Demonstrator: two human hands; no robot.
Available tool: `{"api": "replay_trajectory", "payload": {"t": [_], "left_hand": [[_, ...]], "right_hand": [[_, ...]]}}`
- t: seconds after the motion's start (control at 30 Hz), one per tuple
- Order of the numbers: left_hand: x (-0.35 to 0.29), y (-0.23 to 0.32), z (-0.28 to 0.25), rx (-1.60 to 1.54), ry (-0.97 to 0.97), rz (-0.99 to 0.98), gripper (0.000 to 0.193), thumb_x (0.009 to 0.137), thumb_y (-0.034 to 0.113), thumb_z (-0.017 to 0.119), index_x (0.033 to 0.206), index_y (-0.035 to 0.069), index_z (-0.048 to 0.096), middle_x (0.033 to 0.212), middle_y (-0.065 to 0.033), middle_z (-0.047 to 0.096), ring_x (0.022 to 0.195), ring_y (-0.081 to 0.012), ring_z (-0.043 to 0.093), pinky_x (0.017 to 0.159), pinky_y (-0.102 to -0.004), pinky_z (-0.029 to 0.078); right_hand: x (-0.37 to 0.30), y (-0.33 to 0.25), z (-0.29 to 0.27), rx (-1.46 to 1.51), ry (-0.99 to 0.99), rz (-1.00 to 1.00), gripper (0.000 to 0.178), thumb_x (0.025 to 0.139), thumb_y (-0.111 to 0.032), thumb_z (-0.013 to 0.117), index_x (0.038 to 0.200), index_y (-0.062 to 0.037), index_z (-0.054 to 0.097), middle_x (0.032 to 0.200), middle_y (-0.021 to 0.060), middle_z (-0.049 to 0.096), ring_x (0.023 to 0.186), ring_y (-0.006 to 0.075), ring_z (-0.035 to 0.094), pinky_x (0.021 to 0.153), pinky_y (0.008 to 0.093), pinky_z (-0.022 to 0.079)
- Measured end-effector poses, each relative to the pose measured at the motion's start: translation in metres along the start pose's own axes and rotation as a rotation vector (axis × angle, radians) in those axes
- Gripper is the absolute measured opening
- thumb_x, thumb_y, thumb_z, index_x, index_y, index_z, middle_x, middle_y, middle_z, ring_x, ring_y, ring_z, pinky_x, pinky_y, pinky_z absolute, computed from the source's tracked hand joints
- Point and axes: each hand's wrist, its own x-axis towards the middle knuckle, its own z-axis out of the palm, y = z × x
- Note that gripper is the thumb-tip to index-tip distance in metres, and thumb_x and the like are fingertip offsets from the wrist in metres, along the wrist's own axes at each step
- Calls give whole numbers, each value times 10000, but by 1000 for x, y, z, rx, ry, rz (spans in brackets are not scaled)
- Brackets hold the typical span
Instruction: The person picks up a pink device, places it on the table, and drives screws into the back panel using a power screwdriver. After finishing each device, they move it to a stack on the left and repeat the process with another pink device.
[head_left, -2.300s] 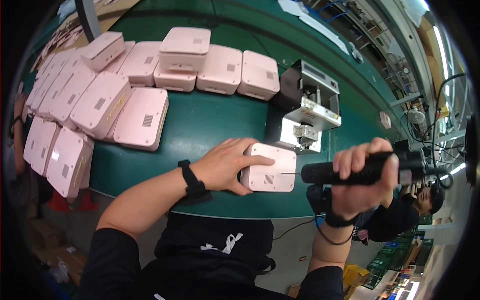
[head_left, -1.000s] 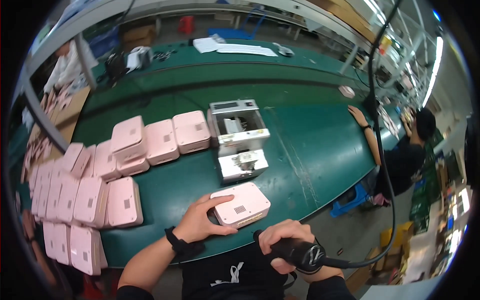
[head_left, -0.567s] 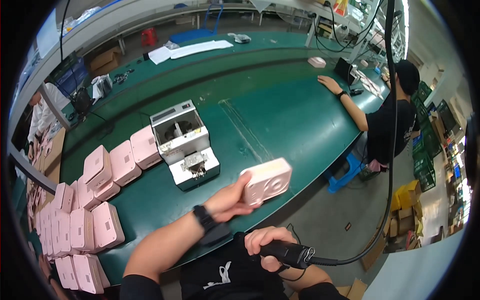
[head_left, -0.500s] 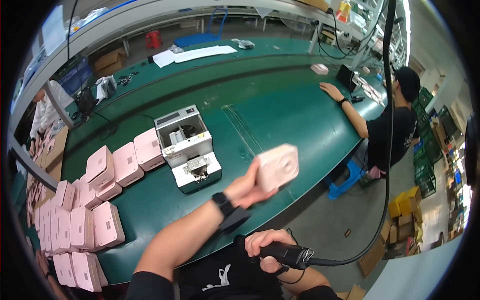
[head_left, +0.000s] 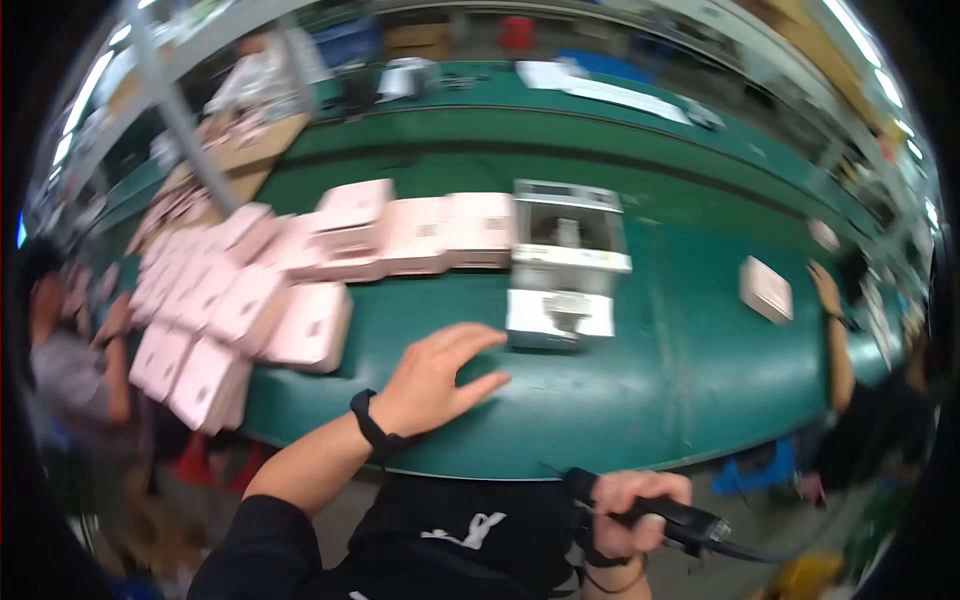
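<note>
My left hand [head_left: 432, 382] is stretched over the green table with its fingers apart, holding nothing. It is nearest to a white and grey screw feeder [head_left: 565, 265], just beyond its fingertips. Low by my body, my right hand [head_left: 630, 505] is wrapped round a black corded electric screwdriver [head_left: 685, 522]; its tip is hidden. One pale pink box-shaped housing [head_left: 766, 290] rests by itself on the table at the right. To the left, many similar pink housings stand in rows, some stacked, among them a nearer housing [head_left: 312, 325].
A co-worker's arm [head_left: 838, 340] lies on the table at the far right, beside another small pink part [head_left: 824, 235]. Another person [head_left: 75, 350] sits at the left. Papers [head_left: 625, 97] lie on the back shelf. A blue stool [head_left: 755, 468] stands below the table's right edge.
My left hand has let go of the pink housing, now on the table at the right, and has moved left. The view has turned left. The screwdriver stays in my right hand.
</note>
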Motion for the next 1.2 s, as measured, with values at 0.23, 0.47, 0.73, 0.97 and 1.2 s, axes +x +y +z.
{"api": "replay_trajectory", "payload": {"t": [0.23,0.47,0.73,0.97,1.2], "left_hand": [[-87,-71,-75,821,292,-329,721,771,269,800,1368,12,489,1358,-267,497,1240,-423,500,1065,-470,413],[-109,-65,-68,762,138,-255,758,734,255,800,1390,45,483,1417,-244,465,1317,-403,455,1119,-482,369],[-63,-25,-25,346,-348,395,760,728,254,796,1421,179,492,1485,-172,425,1402,-332,389,1184,-503,289],[-35,-33,-26,151,-239,232,901,654,350,879,1446,211,473,1495,-115,413,1352,-331,448,1144,-479,359],[-22,-54,-8,-213,-350,110,911,660,291,872,1462,208,449,1390,-137,457,1245,-339,524,1038,-427,467]], "right_hand": [[16,14,5,-68,-152,34,481,898,-464,682,1013,-71,428,654,41,495,483,143,482,470,278,415],[15,13,10,-96,-72,73,394,923,-396,627,1027,-76,422,665,40,485,485,145,465,472,276,401],[51,18,44,-178,-60,0,550,872,-515,710,1075,-84,435,728,42,498,558,155,497,562,304,439],[89,30,44,-384,-57,-128,499,908,-498,683,1095,-94,457,744,33,490,590,157,504,619,333,465],[148,5,81,-90,-193,59,256,990,-312,591,1037,-83,488,731,40,505,550,153,486,608,325,463]]}}
